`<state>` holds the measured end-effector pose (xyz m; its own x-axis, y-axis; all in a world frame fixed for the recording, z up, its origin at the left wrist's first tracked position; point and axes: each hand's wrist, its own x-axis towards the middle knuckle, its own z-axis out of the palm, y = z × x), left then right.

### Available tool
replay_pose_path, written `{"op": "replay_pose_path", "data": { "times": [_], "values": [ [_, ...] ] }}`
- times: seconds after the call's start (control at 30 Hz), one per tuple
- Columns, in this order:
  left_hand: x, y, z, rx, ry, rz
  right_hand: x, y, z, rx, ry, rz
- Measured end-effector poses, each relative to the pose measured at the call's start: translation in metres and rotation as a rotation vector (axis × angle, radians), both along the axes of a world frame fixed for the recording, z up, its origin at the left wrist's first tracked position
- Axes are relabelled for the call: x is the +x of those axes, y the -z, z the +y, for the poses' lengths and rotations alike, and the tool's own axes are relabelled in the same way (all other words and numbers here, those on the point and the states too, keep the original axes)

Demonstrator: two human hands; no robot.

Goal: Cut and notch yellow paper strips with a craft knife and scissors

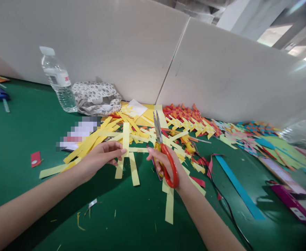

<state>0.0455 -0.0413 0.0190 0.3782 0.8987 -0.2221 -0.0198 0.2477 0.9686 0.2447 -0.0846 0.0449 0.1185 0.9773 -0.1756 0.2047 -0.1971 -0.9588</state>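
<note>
Near the middle of the frame, the left grip is narrow, pinching a pale yellow paper strip that stands upright between thumb and fingers. Just right of centre, the right grip is closed round the scissors, whose blades point up and stand slightly apart. More yellow strips lie on the green worktop behind and around both hands. Woven paper fish lie right of upper centre, against a pale panel. A water bottle stands at upper left, beside a patterned cloth bag.
</note>
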Motion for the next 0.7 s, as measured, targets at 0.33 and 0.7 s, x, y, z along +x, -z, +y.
{"op": "replay_pose_path", "data": {
  "times": [0.33, 0.7],
  "values": [
    [0.035, -0.005, -0.006, -0.016, 0.114, 0.031, -0.002, 0.016, 0.005, -0.006, 0.044, 0.204],
    [0.040, 0.006, -0.015, -0.073, 0.146, -0.024, 0.001, 0.031, 0.001, 0.101, 0.045, 0.180]
  ]
}}
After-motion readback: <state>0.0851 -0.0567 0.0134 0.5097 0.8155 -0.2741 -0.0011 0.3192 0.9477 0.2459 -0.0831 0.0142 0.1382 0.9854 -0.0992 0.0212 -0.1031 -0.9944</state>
